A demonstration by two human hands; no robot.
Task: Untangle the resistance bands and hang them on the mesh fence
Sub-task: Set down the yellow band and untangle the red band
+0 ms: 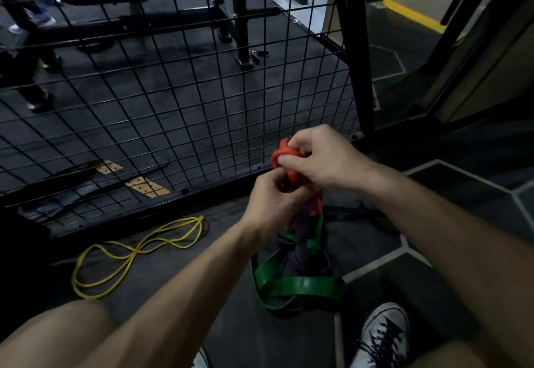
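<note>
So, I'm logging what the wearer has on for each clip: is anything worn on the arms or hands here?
Nothing shows on either. The left hand and right hand are bare: no gloves, rings, watch or wristband in view. Both forearms are bare as far as the frame shows, with no sleeve reaching them. Lower down, bare knees and a white lace-up shoe with dark laces.

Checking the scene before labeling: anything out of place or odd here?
Yes. The orange band, purple band and green band are knotted together, held up by the left hand and right hand. The yellow band lies loose on the floor. Nothing hangs on the mesh fence.
</note>
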